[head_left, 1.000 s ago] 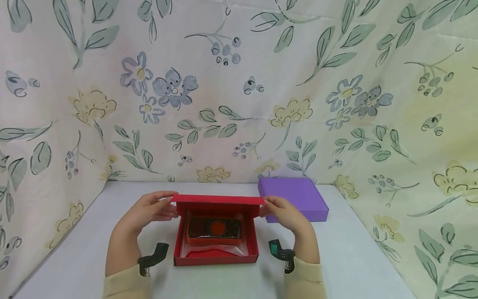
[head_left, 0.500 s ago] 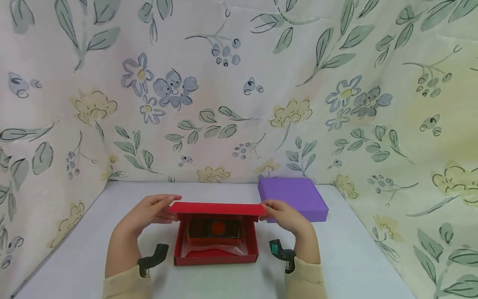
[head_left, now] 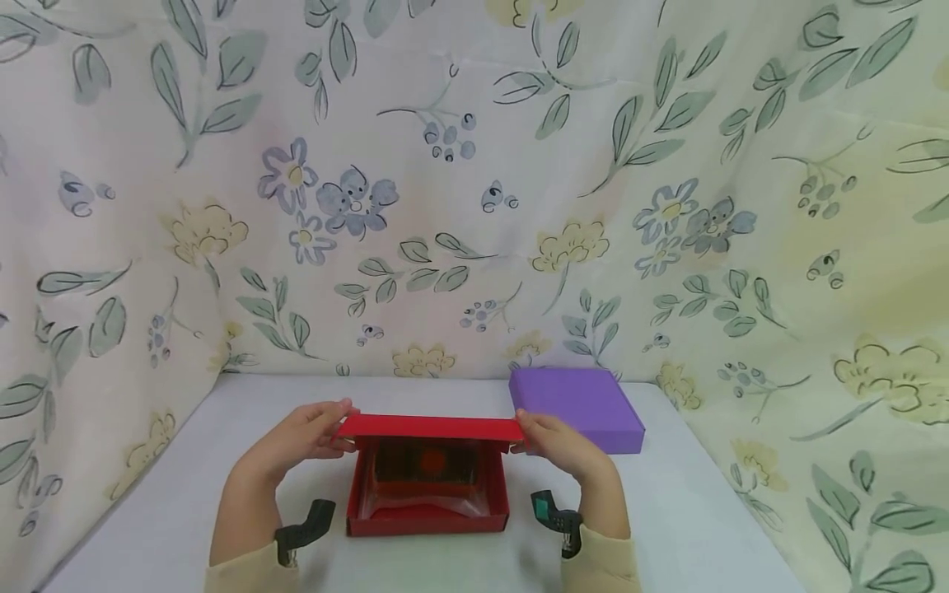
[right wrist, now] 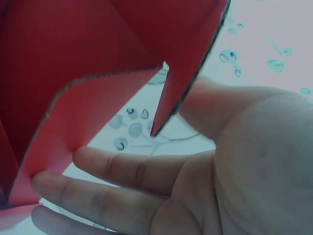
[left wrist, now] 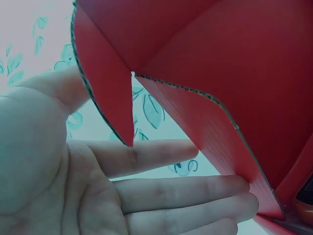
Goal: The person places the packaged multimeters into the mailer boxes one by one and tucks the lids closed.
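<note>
A red cardboard box (head_left: 427, 525) sits on the white table, its hinged lid (head_left: 430, 427) partly raised and tilted forward over it. Inside lies a black and orange package (head_left: 423, 468) on clear plastic, shaded by the lid. My left hand (head_left: 315, 430) is at the lid's left end. In the left wrist view, straight fingertips touch the outer side flap (left wrist: 195, 112), and the thumb passes behind the front tab (left wrist: 105, 81). At the right end, my right hand (head_left: 552, 436) mirrors this, with fairly straight fingers (right wrist: 112, 171) against the other side flap (right wrist: 93, 105).
A closed purple box (head_left: 578, 403) stands behind and right of the red one, near the right hand. A floral cloth (head_left: 474, 206) hangs behind and along the sides of the white table (head_left: 289, 387). Each wrist carries a small black camera mount (head_left: 306, 531).
The red lid has swung forward and down, covering more of the package. Both hands have moved with it. The head view has also tilted up slightly, so the whole scene appears lower.
</note>
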Available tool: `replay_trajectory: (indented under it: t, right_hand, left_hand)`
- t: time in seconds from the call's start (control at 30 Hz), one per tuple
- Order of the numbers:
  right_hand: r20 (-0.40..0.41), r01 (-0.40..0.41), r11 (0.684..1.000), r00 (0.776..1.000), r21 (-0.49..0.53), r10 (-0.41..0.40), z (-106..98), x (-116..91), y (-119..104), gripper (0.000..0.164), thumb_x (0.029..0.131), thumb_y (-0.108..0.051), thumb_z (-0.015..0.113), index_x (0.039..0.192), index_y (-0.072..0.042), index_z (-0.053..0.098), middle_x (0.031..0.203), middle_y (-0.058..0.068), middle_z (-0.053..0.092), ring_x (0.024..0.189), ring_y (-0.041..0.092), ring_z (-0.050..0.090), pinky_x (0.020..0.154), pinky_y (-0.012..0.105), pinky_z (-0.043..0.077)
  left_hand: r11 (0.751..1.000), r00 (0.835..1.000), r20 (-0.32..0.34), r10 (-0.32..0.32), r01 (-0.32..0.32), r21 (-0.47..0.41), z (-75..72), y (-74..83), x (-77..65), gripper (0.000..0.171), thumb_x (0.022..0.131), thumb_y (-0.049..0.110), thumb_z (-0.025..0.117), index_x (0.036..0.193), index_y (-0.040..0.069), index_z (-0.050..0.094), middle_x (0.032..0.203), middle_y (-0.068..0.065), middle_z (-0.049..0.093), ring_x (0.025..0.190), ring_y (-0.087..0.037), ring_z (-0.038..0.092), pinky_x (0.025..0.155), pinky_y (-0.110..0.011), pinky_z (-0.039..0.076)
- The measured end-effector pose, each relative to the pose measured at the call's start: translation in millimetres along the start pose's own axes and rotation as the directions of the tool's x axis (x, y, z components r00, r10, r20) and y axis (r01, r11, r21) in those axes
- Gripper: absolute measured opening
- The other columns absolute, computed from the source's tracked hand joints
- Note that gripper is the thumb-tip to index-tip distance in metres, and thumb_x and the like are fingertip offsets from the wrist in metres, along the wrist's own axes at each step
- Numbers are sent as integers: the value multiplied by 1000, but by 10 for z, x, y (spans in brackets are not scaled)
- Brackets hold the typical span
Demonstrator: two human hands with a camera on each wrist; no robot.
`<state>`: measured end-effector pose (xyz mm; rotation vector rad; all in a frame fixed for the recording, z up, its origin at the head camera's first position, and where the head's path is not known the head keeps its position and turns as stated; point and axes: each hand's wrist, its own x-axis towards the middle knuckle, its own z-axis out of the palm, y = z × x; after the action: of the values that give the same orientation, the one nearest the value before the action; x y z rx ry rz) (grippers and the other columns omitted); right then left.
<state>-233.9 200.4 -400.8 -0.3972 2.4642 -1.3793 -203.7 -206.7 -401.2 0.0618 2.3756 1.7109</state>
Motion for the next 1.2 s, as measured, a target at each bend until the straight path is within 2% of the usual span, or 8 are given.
replay_trajectory:
  t: [0.2,0.37,0.57,0.7,0.8,0.9,1.03,1.2]
  right_hand:
    - [15,39,999,999,5,-39,63,-84,-31,68,104,-58,44,135,-2,63,122,12,70,115,35,65,105,64,43]
    - [14,20,1000,1000,-4,-20,159,-209,28,65,104,-53,50,138,1,59,123,11,67,118,33,61,101,63,46]
    - [40,41,998,998,-38,-39,243,-271,50,75,96,-47,66,149,2,48,136,15,61,123,35,56,99,66,45]
    - [87,57,998,995,-9,-56,298,-310,59,89,87,-45,78,154,1,41,142,15,58,130,36,53,103,65,43]
    - [100,67,998,993,9,-68,369,-339,80,93,85,-46,79,156,0,39,142,14,58,131,35,52,104,65,42]
    - [103,75,997,992,14,-76,439,-371,114,92,87,-48,77,156,-1,38,143,13,57,132,35,51,104,66,41]
    - [101,68,997,992,23,-70,512,-413,144,92,89,-48,74,158,-2,35,148,15,52,134,36,48,105,67,40]
    - [15,46,999,999,2,-46,582,-456,162,90,91,-49,72,158,-2,34,153,21,46,138,42,44,104,67,41]
  left_hand:
    - [999,999,21,49,-50,20,38,-26,-96,68,103,46,57,145,-6,48,124,-16,68,105,-30,69,91,-48,57]
    - [998,1000,19,19,-20,62,109,-69,-187,65,99,42,65,145,-2,50,126,-14,65,107,-27,64,91,-50,57]
    - [997,999,34,-12,9,76,148,-133,-323,78,88,37,80,152,7,46,142,-20,56,126,-37,54,96,-62,50]
    - [999,997,80,-2,-2,47,183,-184,-390,88,85,34,82,157,7,39,150,-22,49,137,-42,43,101,-66,44]
    - [1000,995,99,-1,-3,31,212,-218,-432,91,86,34,82,159,7,35,153,-23,45,139,-43,40,103,-67,41]
    - [999,996,90,-10,5,52,255,-248,-493,90,88,37,79,160,7,34,155,-24,42,140,-45,37,104,-69,40]
    - [992,999,49,-20,14,128,326,-279,-556,92,89,48,75,160,7,34,158,-25,36,142,-47,33,102,-69,42]
    - [985,1000,-20,2,2,174,425,-312,-578,91,88,52,74,160,11,36,159,-24,36,144,-46,33,103,-67,42]
